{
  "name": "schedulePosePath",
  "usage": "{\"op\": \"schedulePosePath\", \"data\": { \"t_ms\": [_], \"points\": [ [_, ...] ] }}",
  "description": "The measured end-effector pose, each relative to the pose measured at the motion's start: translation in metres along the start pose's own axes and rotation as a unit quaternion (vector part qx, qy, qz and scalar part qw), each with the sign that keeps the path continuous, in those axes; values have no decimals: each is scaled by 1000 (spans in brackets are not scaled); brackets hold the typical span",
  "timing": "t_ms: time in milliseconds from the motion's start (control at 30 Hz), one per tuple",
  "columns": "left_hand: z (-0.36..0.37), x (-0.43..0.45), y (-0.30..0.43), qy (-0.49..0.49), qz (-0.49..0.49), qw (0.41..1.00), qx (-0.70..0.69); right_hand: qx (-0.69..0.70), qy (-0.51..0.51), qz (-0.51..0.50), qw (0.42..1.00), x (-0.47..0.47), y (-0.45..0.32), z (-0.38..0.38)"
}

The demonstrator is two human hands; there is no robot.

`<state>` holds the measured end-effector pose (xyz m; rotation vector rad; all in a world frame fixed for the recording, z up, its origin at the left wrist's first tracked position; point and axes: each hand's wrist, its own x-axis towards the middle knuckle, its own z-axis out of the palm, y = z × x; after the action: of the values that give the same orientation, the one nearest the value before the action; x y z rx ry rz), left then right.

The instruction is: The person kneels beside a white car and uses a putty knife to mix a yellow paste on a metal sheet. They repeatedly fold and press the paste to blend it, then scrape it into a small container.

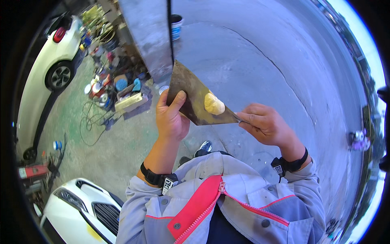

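Note:
My left hand (173, 114) grips a thin, dark, smeared mixing board (189, 94) by its left side, thumb on top. The board is tilted in front of me at chest height. On its right half sits a smooth lump of pale yellow putty (214, 104). My right hand (263, 123) pinches a thin flat edge (240, 118) at the board's right corner. Whether this is a separate spreader blade or the corner itself, I cannot tell. The right fingertips are partly hidden behind one another.
A white car's front end (82, 210), with a yellow patch, stands at lower left. Another white car (45, 70) is at far left. Cans, an open box (131, 102) and a loose cable (88, 122) clutter the floor. A bucket (176, 27) stands beyond the wall edge (169, 30).

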<state>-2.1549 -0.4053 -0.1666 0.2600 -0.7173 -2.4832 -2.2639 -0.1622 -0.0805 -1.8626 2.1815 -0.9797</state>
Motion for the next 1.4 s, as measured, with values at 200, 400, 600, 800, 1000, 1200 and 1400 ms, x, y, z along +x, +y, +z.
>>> {"op": "schedulePosePath", "data": {
  "t_ms": [200,400,600,800,1000,1200,1400],
  "points": [
    [-24,-45,80,126,102,986,-27,-31,-23,148,988,42,-16,31],
    [-32,-72,119,220,197,954,-40,-147,146,-128,970,129,-78,94],
    [19,-63,152,127,349,928,-29,-196,176,-286,921,225,-139,92],
    [128,-40,172,31,432,898,-82,-284,327,-391,812,241,-181,-28],
    [397,105,106,-178,510,808,235,-498,457,-293,676,113,-101,-262],
    [266,241,-102,-153,150,769,602,-400,266,650,588,-269,149,-223],
    [-69,182,-186,-192,-64,546,813,-90,24,795,600,-427,250,79]
  ]
}}
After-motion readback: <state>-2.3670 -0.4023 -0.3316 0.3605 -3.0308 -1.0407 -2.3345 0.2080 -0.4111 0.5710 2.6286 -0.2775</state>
